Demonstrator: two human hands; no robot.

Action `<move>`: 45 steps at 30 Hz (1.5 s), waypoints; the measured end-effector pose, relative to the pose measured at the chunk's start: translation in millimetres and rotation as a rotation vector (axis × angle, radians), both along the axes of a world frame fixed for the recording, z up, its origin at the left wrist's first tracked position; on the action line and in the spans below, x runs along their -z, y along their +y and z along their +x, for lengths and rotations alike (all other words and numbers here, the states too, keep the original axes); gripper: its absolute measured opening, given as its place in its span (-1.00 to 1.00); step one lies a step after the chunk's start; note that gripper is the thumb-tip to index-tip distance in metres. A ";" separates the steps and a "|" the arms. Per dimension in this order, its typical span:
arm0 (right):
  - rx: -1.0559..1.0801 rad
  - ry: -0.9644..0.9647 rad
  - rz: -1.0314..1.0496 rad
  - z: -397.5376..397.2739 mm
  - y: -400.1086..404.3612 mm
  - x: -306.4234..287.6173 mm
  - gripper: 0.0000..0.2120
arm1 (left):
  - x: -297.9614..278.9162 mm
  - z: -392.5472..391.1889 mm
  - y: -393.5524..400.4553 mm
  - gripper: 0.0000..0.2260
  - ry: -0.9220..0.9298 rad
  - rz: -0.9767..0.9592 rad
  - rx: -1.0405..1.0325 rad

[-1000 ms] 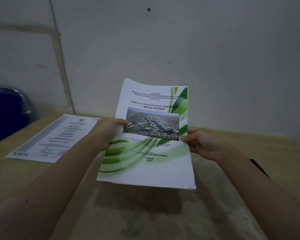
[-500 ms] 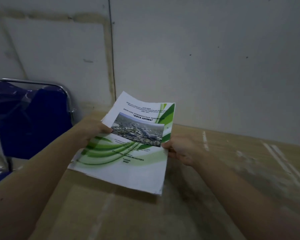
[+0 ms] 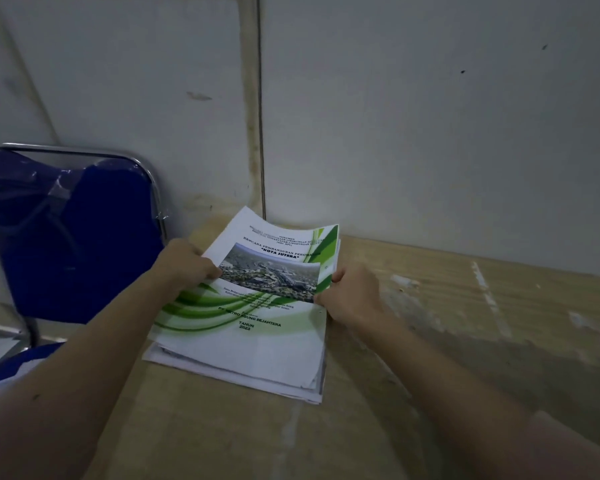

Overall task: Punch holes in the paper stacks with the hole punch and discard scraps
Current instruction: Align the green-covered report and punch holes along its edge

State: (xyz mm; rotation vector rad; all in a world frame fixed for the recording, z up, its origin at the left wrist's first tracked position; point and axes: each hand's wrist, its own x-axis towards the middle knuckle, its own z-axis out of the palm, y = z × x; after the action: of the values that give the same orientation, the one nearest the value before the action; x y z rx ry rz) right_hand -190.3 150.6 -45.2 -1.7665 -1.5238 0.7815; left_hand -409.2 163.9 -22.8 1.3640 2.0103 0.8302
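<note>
A paper stack with a green-and-white cover (image 3: 253,327) lies on top of a pile of other white sheets (image 3: 243,374) at the left end of the wooden table (image 3: 447,323). My left hand (image 3: 184,263) grips the stack's left edge. At the right edge my right hand (image 3: 352,296) grips it, where a punched hole shows in the cover. The far half of the cover bends slightly upward. No hole punch is in view.
A blue folding chair (image 3: 73,230) with a chrome frame stands left of the table, against the grey wall (image 3: 430,116). The wall runs along the table's far edge. The tabletop to the right shows pale scuffed streaks.
The stack was held up in the air over the table; both hands have carried it left and down onto the pile near the chair. My view turned left with it.
</note>
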 end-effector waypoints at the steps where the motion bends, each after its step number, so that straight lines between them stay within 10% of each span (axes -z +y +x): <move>1: -0.018 -0.040 0.006 -1.5 0.6 1.5 -0.89 | 4.7 -0.5 0.7 -0.72 0.034 -0.008 0.027; 14: -0.065 -0.210 -0.146 -1.2 6.7 -14.7 -0.74 | 15.1 1.3 14.8 -0.73 0.286 -0.009 0.096; 45: -0.066 -0.150 -0.174 1.4 -24.4 -6.3 -0.88 | 14.4 -12.5 -36.8 -0.73 0.074 -0.072 -0.033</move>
State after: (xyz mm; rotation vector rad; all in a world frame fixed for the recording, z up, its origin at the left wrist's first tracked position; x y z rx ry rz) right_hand -188.8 126.2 -38.9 -1.9481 -1.6628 0.8528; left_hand -421.7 127.0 -37.2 1.3423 2.1042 0.7243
